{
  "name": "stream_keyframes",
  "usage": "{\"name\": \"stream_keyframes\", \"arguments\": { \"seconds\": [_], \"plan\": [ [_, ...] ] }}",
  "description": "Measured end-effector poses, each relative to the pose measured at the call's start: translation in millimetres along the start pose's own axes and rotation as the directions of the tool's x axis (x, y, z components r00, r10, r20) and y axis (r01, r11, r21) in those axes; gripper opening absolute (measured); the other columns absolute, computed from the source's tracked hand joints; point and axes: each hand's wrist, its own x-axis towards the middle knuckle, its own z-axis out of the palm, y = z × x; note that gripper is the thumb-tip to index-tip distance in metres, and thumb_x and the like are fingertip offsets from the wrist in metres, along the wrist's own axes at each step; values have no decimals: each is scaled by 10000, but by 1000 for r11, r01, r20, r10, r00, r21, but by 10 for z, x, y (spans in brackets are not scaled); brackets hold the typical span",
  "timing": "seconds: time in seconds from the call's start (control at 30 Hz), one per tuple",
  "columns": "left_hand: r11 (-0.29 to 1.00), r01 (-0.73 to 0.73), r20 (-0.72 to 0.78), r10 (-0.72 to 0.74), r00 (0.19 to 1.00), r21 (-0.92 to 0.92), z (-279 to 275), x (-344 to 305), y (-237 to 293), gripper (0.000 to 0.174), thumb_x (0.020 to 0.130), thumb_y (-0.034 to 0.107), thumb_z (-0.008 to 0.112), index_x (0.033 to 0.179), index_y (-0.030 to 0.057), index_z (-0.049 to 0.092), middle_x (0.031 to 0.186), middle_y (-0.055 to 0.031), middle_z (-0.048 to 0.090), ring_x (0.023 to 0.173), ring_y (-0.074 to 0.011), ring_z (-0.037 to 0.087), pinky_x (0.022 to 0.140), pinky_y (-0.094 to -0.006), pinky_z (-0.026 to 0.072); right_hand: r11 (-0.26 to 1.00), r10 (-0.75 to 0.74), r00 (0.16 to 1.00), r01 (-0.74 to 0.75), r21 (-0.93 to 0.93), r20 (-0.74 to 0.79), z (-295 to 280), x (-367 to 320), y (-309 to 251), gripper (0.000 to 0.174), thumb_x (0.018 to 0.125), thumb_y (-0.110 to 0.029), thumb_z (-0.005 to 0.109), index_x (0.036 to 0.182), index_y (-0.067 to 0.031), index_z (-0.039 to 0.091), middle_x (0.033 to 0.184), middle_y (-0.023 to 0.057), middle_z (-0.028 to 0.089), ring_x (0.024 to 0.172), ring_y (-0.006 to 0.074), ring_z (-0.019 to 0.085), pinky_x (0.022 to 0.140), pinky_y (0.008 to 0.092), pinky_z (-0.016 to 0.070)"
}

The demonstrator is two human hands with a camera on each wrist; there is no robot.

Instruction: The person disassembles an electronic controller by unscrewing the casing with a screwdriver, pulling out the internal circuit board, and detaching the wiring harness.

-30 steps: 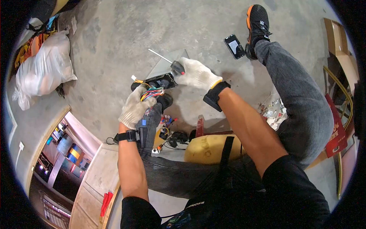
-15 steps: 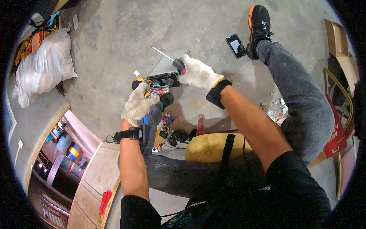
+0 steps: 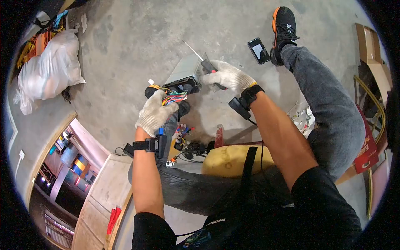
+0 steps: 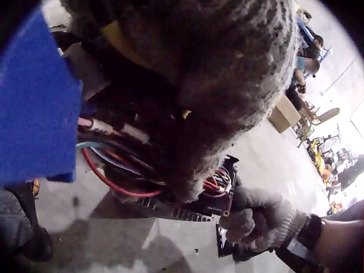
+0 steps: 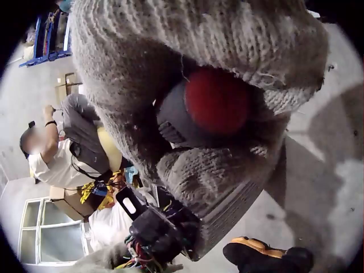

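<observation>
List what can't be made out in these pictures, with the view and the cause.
1. Wires: head view, the stretch inside the left hand is hidden by its glove.
2. Screwdriver: right wrist view, its shaft is hidden by the right hand.
3. Black device on the floor: head view, any print on its pale patch is too small to read.
4. Blue object: left wrist view, cut off by the left edge.

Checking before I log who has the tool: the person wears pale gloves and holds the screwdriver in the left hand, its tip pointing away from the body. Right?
Not quite: the head view shows the screwdriver in the right hand, not the left hand. The pale gloves and the tip pointing away are correct.
</observation>
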Motion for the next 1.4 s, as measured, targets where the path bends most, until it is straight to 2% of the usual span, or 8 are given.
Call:
{"name": "stream_keyframes", "arguments": {
  "seconds": [0.57, 0.67, 0.73, 0.8, 0.93, 1.03, 1.3, 1.4],
  "plan": [
    [865, -45, -322, 234, 917, 500, -67, -10, 643, 291, 909, 279, 670, 1065, 33, 655, 1165, -244, 662, 1060, -439, 666, 925, -509, 540, 864, -275, 880, 49, -501, -388, 329, 162, -375, 555, 820, -391, 764, 1207, -6, 667, 1112, 249, 722, 1099, 397, 693, 956, 430, 536],
    [847, -373, -416, 516, 749, 379, 94, -470, 1020, 262, 852, 196, 701, 1048, 29, 655, 1185, -223, 652, 1089, -414, 639, 945, -507, 519, 849, -290, 858, 27, -528, -424, 324, 204, -395, 552, 819, -361, 774, 1230, -8, 670, 1146, 248, 711, 1113, 376, 693, 973, 417, 531],
    [491, -784, -549, 802, 237, 379, 452, -706, 1029, 304, 831, 200, 725, 1083, 37, 675, 1132, -216, 674, 996, -394, 667, 891, -483, 543, 849, -265, 889, 31, -527, -374, 239, 234, -363, 576, 817, -383, 776, 1236, -4, 665, 1122, 246, 712, 1093, 372, 695, 959, 417, 528],
    [744, -665, -56, 668, 742, 65, 428, -1129, 1231, 292, 854, 231, 708, 1098, 71, 715, 1103, -201, 710, 1042, -350, 708, 915, -462, 566, 822, -238, 906, -4, -569, -351, 248, 219, -434, 601, 810, -404, 779, 1233, 7, 662, 1092, 235, 714, 1060, 374, 695, 934, 424, 527],
    [985, -162, -119, 154, 981, -59, 718, -573, 637, 306, 896, 285, 694, 1066, 31, 698, 1061, -202, 717, 1065, -394, 695, 950, -470, 552, 767, -273, 873, -56, -639, -404, 276, 247, -405, 588, 809, -387, 785, 1202, 30, 658, 1028, 213, 719, 993, 339, 705, 901, 408, 537],
    [938, -137, -651, -111, 751, -319, 928, -22, 131, 431, 885, 338, 741, 1140, 6, 638, 1084, -208, 685, 1102, -418, 668, 938, -491, 549, 855, -171, 879, -92, -511, -445, 302, 214, -404, 580, 818, -373, 778, 1217, 29, 657, 988, 183, 718, 920, 288, 715, 869, 387, 549],
    [758, -381, -623, -44, 781, -530, 742, 364, 194, 623, 782, 357, 862, 1247, 8, 638, 1179, -188, 712, 1102, -355, 690, 963, -459, 534, 824, -202, 862, -107, -557, -465, 391, 148, -535, 513, 857, -279, 771, 1258, 14, 645, 974, 125, 723, 808, 167, 695, 754, 325, 569],
    [827, -423, -839, -100, 535, -369, 993, 539, 299, 481, 785, 370, 856, 1101, 31, 727, 1005, -206, 730, 966, -392, 697, 881, -479, 554, 839, -240, 840, -73, -540, -486, 429, 150, -552, 516, 850, -266, 781, 1261, 15, 644, 977, 123, 721, 817, 173, 696, 768, 335, 569]
  ]
}}
